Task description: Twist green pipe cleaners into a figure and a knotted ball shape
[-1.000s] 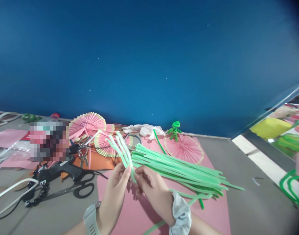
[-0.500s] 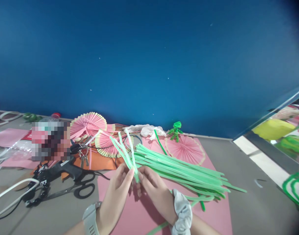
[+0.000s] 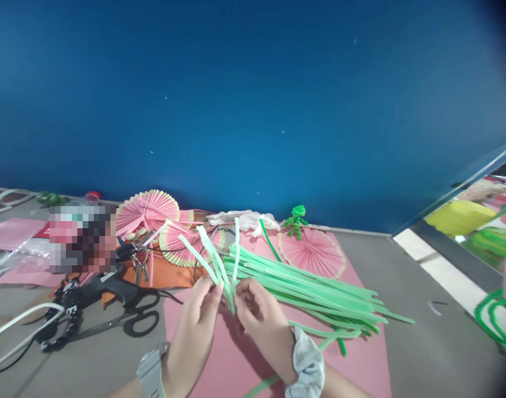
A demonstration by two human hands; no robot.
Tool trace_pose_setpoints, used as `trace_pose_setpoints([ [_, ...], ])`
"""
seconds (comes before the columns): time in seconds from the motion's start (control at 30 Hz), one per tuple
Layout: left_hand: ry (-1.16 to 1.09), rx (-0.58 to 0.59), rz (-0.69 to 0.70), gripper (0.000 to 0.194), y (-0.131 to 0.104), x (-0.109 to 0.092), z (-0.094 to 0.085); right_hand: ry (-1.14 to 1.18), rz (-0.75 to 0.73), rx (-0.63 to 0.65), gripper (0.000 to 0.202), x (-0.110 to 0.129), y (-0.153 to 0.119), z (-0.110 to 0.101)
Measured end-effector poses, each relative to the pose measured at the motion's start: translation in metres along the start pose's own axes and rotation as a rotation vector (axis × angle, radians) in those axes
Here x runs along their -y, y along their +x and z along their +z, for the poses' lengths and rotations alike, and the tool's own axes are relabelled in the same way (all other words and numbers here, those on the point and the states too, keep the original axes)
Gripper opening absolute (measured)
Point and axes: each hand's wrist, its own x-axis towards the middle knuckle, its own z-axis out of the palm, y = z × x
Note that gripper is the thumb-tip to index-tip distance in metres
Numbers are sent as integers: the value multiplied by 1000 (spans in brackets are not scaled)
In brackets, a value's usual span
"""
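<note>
The left hand (image 3: 197,326) pinches a spray of pale green fuzzy stems (image 3: 219,265) between thumb and forefinger; their free ends fan upward, with one stem upright and apart from the rest. The right hand (image 3: 265,326) meets it at the base of the spray, its fingers curled and bunched; the view is too coarse to tell whether they grip a strand. The spray is just left of the landmark, a bundle of green stems (image 3: 311,287), which lies on a pink sheet (image 3: 228,354). A pale watch (image 3: 151,370) circles the left wrist, a grey scrunchie (image 3: 306,362) the right, both nearer the viewer than the bundle. Beyond the bundle are a pleated pink disc (image 3: 313,251) and a small green figure (image 3: 295,221). Well left of the bundle lie black scissors (image 3: 105,326) and a black glue gun (image 3: 120,287). A blue panel (image 3: 253,110) rises behind the bundle.
</note>
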Motion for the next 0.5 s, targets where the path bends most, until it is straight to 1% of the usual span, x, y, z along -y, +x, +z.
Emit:
trace_pose_setpoints([
  [0.03,8,2,-18,9,0,1,0,8,6,2,8,1,0,0],
  [0.13,48,3,-48,14,0,6,0,67,25,-8,7,3,-1,1],
  [0.3,109,-85,-76,25,2,14,-1,242,20,-24,8,7,-3,2],
  [0.37,117,-132,-39,27,3,17,-4,331,11,-33,8,8,-5,3],
  [0.43,110,-183,35,29,4,19,-8,426,-1,-23,8,9,-5,4],
  [0.5,65,-201,90,29,7,18,-11,510,-20,-1,10,9,-5,4],
])
